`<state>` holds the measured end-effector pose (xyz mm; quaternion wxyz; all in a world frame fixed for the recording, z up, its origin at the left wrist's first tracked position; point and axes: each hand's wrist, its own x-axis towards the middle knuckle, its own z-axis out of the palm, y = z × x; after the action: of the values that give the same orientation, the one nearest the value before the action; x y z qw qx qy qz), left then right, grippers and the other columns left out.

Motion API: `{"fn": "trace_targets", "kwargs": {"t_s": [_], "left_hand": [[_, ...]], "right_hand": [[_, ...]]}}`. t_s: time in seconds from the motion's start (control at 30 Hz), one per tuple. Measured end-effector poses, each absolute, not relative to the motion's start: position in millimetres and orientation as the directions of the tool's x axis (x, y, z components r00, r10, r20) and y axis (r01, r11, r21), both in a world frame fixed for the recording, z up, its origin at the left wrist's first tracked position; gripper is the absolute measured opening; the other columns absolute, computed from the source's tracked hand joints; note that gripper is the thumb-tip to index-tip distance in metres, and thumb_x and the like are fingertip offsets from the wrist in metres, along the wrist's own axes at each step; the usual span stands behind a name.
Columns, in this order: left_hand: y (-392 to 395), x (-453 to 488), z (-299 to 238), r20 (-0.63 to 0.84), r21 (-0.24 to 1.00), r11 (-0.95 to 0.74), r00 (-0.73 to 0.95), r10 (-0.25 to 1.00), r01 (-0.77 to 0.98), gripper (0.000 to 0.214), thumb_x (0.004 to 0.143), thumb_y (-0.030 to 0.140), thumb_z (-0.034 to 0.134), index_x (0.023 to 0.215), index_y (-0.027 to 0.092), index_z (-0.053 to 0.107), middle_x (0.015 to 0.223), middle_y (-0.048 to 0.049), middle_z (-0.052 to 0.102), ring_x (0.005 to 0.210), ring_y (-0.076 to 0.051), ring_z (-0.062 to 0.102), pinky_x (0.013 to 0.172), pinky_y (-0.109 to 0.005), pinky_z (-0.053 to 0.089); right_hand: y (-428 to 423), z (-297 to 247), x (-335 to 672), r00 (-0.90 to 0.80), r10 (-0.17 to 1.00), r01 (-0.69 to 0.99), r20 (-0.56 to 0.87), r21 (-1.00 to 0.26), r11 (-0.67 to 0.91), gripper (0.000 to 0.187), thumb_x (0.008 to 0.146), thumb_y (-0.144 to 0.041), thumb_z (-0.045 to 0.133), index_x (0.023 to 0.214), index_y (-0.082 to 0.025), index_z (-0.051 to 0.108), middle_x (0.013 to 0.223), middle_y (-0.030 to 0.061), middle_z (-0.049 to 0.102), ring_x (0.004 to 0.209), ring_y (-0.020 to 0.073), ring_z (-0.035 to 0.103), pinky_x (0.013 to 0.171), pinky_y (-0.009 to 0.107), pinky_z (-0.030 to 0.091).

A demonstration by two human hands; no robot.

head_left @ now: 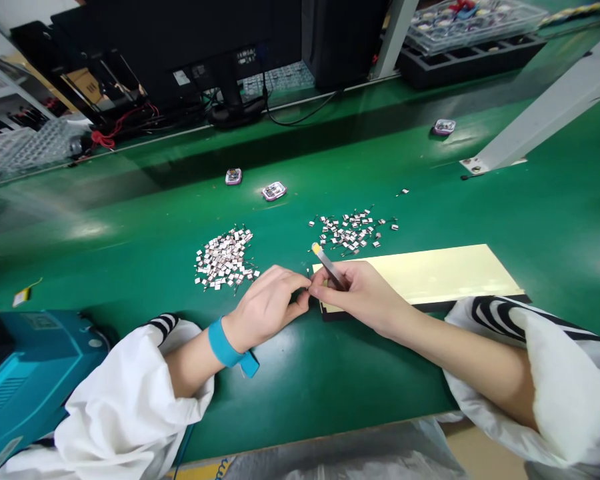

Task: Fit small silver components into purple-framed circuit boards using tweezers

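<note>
your right hand (355, 293) holds a pair of tweezers (329, 267) the way you would hold a pen, fingers (320, 283) closed around the dark shank and the yellow-tipped end standing clear above them, a grip that likely favours fine control. your left hand (266, 308) comes in from the other side, its fingertips (303, 288) drawn together and just beside the right hand, above the green mat (130, 267). you cannot tell from this view whether they pinch a tiny part; anything there is hidden or too small to see. the left heap (225, 259) and right heap (353, 230) of small white-and-metal parts lie just ahead of your hands, well within reach and apart from each other, perhaps to keep them as separate lots. the cream board (430, 273) lies beside your right hand, its near edge under the tweezers, on a black base. a blue wrist strap (225, 347) circles your left wrist, probably against static. three small pink-rimmed modules (273, 191) sit farther off on the mat.
</note>
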<state>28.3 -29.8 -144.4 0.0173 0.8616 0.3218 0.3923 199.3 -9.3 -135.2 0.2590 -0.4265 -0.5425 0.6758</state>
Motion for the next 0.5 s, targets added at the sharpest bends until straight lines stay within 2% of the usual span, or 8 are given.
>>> {"fn": "trace_targets", "kwargs": {"t_s": [0.1, 0.2, 0.33, 0.4, 0.5], "left_hand": [[-30, 28, -144, 0.658, 0.262, -0.806, 0.512, 0.551, 0.531, 0.024, 0.074, 0.004, 0.059, 0.093, 0.011, 0.047, 0.077, -0.0068, 0.060, 0.071, -0.014, 0.056, 0.062, -0.025, 0.049], [-29, 28, -145, 0.654, 0.290, -0.797, 0.498, 0.570, 0.530, 0.023, 0.074, 0.006, 0.060, 0.092, 0.011, 0.047, 0.077, -0.0065, 0.060, 0.071, -0.013, 0.056, 0.062, -0.024, 0.049], [-31, 29, -147, 0.637, 0.313, -0.786, 0.496, 0.590, 0.533, 0.020, 0.077, 0.008, 0.057, 0.093, 0.013, 0.046, 0.078, -0.0056, 0.059, 0.072, -0.013, 0.055, 0.063, -0.024, 0.049], [-33, 29, -147, 0.618, 0.292, -0.796, 0.530, 0.580, 0.530, 0.018, 0.079, 0.008, 0.055, 0.095, 0.013, 0.047, 0.080, -0.0057, 0.060, 0.075, -0.013, 0.055, 0.066, -0.024, 0.049], [-29, 20, -140, 0.539, 0.198, -0.788, 0.607, 0.584, 0.583, 0.014, 0.082, 0.010, 0.052, 0.096, 0.012, 0.050, 0.085, -0.0062, 0.061, 0.082, -0.015, 0.054, 0.074, -0.027, 0.047]], "right_hand": [[-7, -135, 200, -0.463, 0.832, 0.081, -0.305, -0.950, -0.303, 0.016, 0.061, -0.024, 0.066, 0.064, -0.012, 0.056, 0.054, -0.0036, 0.050, 0.050, 0.0075, 0.043, 0.048, 0.019, 0.033], [-6, -134, 202, -0.471, 0.831, -0.003, -0.297, -0.941, -0.339, 0.020, 0.057, -0.023, 0.070, 0.059, -0.011, 0.055, 0.067, 0.0016, 0.060, 0.064, 0.0108, 0.053, 0.061, 0.021, 0.040], [-5, -129, 202, -0.506, 0.801, 0.030, -0.320, -0.935, -0.354, 0.024, 0.059, -0.025, 0.071, 0.070, -0.011, 0.055, 0.065, -0.0007, 0.058, 0.062, 0.0095, 0.053, 0.059, 0.019, 0.040], [-4, -127, 202, -0.492, 0.819, 0.082, -0.294, -0.953, -0.292, 0.027, 0.058, -0.026, 0.070, 0.074, -0.012, 0.054, 0.063, -0.0023, 0.055, 0.057, 0.0084, 0.050, 0.054, 0.018, 0.037], [6, -125, 208, -0.392, 0.904, 0.286, -0.170, -0.957, -0.056, 0.019, 0.061, -0.027, 0.065, 0.070, -0.013, 0.054, 0.056, -0.0045, 0.049, 0.045, 0.0061, 0.038, 0.044, 0.018, 0.028]]}}
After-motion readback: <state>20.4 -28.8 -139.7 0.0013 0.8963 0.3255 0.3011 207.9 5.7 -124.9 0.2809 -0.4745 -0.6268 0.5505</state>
